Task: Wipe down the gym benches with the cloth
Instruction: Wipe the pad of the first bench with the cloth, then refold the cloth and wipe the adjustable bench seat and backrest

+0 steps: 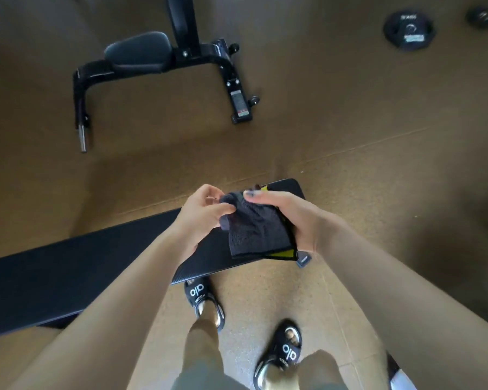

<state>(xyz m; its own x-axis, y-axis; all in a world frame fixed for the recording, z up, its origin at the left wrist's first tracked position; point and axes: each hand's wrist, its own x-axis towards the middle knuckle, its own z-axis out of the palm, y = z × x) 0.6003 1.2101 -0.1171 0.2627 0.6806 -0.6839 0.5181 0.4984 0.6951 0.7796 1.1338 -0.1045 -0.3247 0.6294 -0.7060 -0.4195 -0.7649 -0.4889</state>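
A dark grey cloth [255,229] with a yellow-green underside is held in both hands above the right end of a flat black bench [68,274]. My left hand [202,218] pinches the cloth's top left corner. My right hand [288,218] grips its right side, thumb on top. The cloth hangs folded and does not visibly touch the pad. A second black bench [141,53], with a small seat pad and steel frame, stands farther away at the upper left.
The floor is brown rubber matting. A black weight plate [408,30] and a smaller round weight [481,16] lie at the far right. My feet in black slides [204,301] stand just in front of the near bench. A small dark tag [303,260] lies by the bench's end.
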